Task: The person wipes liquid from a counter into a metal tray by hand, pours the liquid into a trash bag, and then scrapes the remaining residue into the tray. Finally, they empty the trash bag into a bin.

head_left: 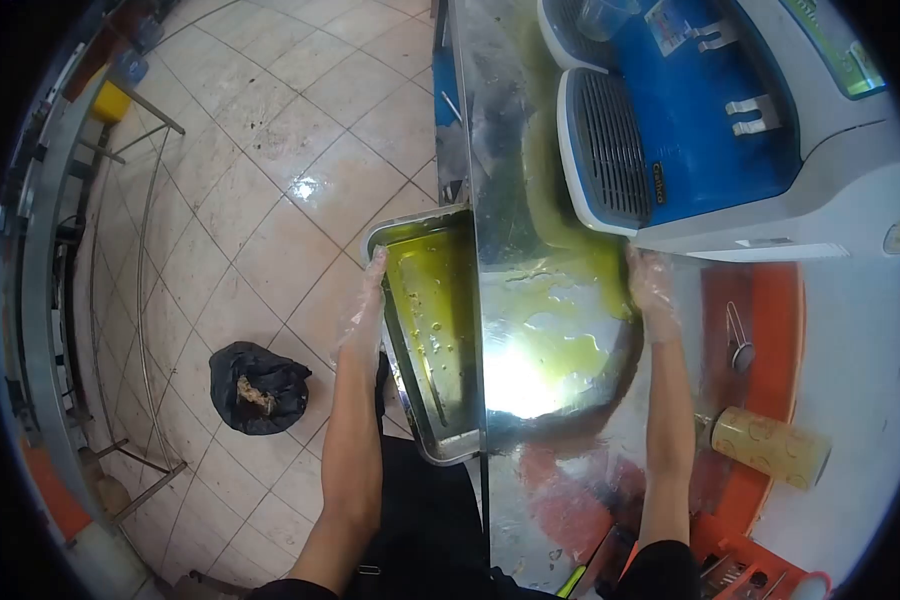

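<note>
At the counter's [515, 490] left edge, tray [435, 340]: right up against it, yellow-green liquid inside.
Left hand [370, 290]: clear-gloved, grasping tray's outer rim near far corner.
Right hand [652, 282]: clear-gloved, by right side of spill, just beside drinks machine [720, 120]; finger closure can't tell.
Spill [560, 310]: yellow-green, spread across counter between tray and right hand.
Toward counter's right edge: film roll [772, 447], small strainer [741, 355].
Floor [260, 220]: black bag [260, 388], left of tray.

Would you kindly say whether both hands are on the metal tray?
No, only the left hand is on the metal tray; the right hand is at the wet counter.
</note>
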Demonstrator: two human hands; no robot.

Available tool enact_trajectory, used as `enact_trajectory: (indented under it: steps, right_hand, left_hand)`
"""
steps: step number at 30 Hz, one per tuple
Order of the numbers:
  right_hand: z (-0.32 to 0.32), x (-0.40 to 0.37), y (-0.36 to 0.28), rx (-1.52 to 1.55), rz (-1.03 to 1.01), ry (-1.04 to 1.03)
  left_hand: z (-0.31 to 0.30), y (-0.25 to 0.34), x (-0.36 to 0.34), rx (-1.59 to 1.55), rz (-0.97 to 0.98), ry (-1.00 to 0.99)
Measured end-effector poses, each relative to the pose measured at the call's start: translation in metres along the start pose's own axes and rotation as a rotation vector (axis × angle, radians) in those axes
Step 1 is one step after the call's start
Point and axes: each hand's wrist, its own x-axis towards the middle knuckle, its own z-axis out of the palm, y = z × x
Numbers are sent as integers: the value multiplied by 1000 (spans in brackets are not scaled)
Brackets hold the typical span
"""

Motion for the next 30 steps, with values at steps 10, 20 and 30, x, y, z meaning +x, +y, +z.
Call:
enact_trajectory:
  steps: [10,20,30]
  right_hand:
    - [-12,-91,-137,-79,-329,77]
    - [10,-48,-113,274,-470,352]
    - [-34,54,-102,489,-244,161]
  left_hand:
    - [16,27,-31,-132,22,-108]
    - [10,42,-37,-71,62,-80]
    - [20,48,-46,-344,106,-163]
